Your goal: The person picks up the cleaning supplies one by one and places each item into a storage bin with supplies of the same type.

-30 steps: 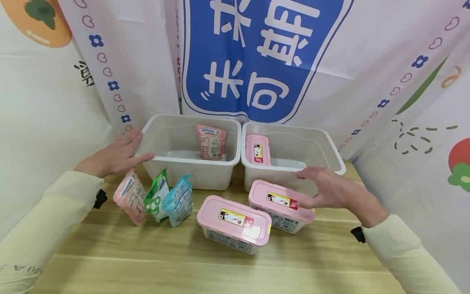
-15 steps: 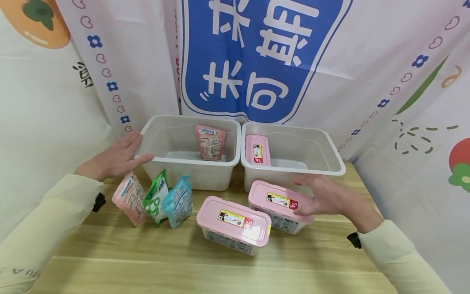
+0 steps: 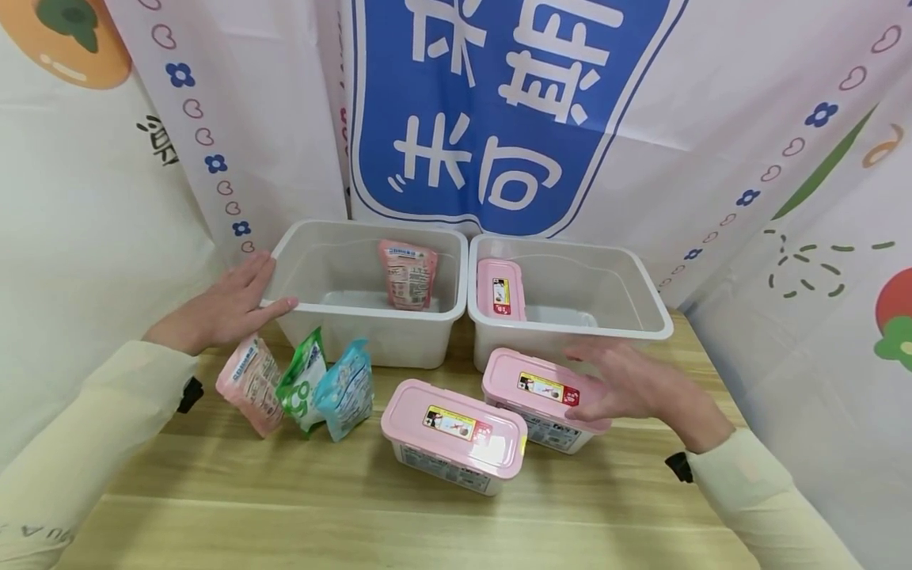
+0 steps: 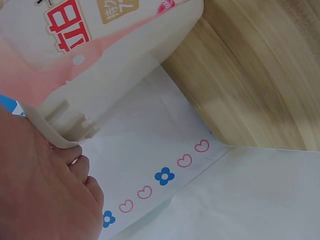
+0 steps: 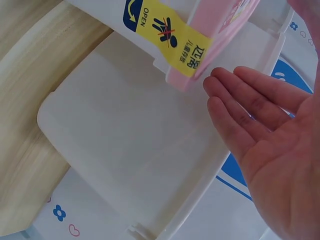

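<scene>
My left hand (image 3: pixel 221 305) rests at the front left corner of the left grey-white bin (image 3: pixel 370 336), thumb over the front rim. Inside that bin stands a pink pouch (image 3: pixel 409 277). Just below this hand a second pink pouch (image 3: pixel 251 386), a green pouch (image 3: pixel 302 380) and a blue pouch (image 3: pixel 345 392) lean together. My right hand (image 3: pixel 630 380) is over the right end of a pink-lidded plastic box (image 3: pixel 523 372). Its fingers look straight in the right wrist view, close to the lid's edge (image 5: pixel 182 82); contact is unclear. Another pink-lidded box (image 3: pixel 456 435) sits nearer, to the left.
The right grey-white bin (image 3: pixel 570 340) stands beside the left one, with a pink-lidded box (image 3: pixel 500 289) upright at its left end. Printed cloth (image 3: pixel 285 119) hangs behind the bins and along both sides. Everything stands on a wooden table (image 3: pixel 321 507).
My right hand has shifted slightly left and lower over the pink-lidded box. The left hand has stayed at the bin's corner, and the boxes and pouches have not visibly moved.
</scene>
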The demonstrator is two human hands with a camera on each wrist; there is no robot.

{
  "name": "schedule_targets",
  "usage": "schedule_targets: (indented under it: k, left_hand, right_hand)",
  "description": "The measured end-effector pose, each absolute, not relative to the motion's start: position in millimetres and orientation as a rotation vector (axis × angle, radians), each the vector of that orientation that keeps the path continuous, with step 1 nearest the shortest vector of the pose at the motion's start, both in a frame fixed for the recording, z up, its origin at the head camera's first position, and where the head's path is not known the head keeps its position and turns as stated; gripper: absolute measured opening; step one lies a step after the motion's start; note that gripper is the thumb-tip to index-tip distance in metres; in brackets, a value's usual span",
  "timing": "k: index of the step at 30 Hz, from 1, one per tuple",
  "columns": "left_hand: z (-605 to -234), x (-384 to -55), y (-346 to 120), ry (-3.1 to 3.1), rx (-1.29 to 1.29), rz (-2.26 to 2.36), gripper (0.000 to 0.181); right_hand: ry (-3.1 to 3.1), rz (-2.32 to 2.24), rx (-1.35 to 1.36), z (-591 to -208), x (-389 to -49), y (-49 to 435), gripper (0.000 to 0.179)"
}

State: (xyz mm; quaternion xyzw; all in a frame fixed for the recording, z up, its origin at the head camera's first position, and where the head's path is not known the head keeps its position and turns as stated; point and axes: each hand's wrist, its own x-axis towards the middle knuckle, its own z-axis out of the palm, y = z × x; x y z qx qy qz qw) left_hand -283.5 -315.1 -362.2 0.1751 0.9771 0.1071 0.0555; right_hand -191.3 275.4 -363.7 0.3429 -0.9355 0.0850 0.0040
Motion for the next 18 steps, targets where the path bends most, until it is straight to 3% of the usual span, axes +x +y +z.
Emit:
schedule_targets:
  k: [9,18]
  left_hand:
    - [-364,-284,-315,2.965,0.528,0.340,0.095]
    - [-366,-286,-316,2.963,0.532,0.353,0.094]
  right_hand:
    - [-2.823,0.250,1.153,-373,-194,272,0.072]
    - [-2.849,0.288,1.090,-380,-194,267,0.078]
